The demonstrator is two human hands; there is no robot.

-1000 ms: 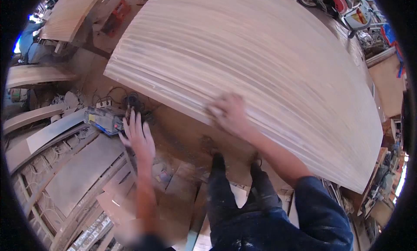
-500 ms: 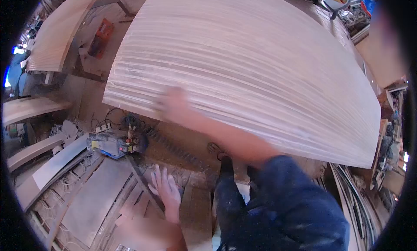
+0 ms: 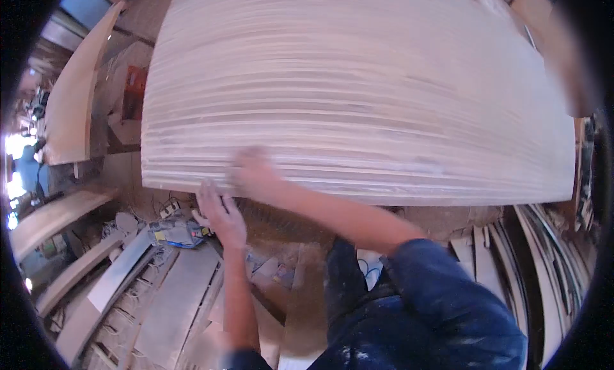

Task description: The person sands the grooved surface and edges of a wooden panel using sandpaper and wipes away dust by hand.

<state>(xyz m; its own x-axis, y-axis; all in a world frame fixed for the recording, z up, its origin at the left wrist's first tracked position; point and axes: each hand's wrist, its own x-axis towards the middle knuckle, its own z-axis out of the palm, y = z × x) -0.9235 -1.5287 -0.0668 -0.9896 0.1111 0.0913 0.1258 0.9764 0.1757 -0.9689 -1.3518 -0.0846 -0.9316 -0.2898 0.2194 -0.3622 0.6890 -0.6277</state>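
Observation:
A large ridged wooden panel, coated with pale dust, spreads across the head view in front of me. My right hand is over its near edge, left of the middle. Motion blur smears the fingers, so I cannot make out whether anything is in them. Just left of it, my left hand reaches up to the panel's near edge, dusty fingers stretched out and holding nothing. Whether its fingertips touch the edge is hard to tell.
Below left of the panel sits a dusty power tool beside boards and slats. A second curved panel stands at the left, with an orange object between the panels. Long thin strips lie at the lower right.
My left hand has risen from below to the panel's near edge. The right hand remains over the panel, still blurred. My view has turned, so the panel appears more level.

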